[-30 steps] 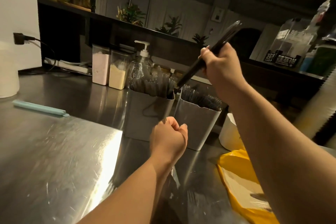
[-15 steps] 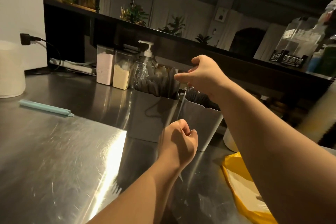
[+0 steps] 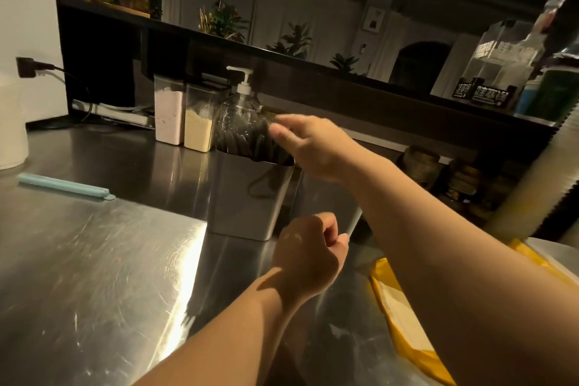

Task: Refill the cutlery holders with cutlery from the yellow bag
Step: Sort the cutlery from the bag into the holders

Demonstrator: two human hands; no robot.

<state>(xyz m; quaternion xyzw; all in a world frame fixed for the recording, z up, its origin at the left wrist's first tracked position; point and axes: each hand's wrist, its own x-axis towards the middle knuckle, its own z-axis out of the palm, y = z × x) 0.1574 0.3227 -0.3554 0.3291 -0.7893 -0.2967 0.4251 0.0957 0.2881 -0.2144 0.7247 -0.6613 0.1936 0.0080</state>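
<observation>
Two steel cutlery holders are seen side by side on the steel surface [image 3: 94, 260], towards its back edge. The left holder [image 3: 247, 197] is a plain, tapered, square-sided tin, and it is packed with dark cutlery [image 3: 247, 144] stood upright, whose rounded tops rise above its rim. The right holder [image 3: 316, 197] stands just beside it and is largely hidden by the right forearm, so its contents cannot be made out.

The right hand [image 3: 313, 147] is stretched over the left holder with its fingers extended. Its grip is released and nothing is held in it. Whether the fingertips touch the cutlery tops cannot be told through the blur. The left hand [image 3: 307, 260] is held lower, in front of the holders, its grip clenched into a loose fist in which nothing is seen.

The yellow bag [image 3: 383, 279] lies flat on the surface at the right, partly covered by the right arm, with a pale inner face showing.

Behind the left holder a clear pump bottle [image 3: 241, 103] is placed, and beside it two clear canisters [image 3: 169, 116] of powder. A pale blue strip [image 3: 62, 186] lies at the left.
</observation>
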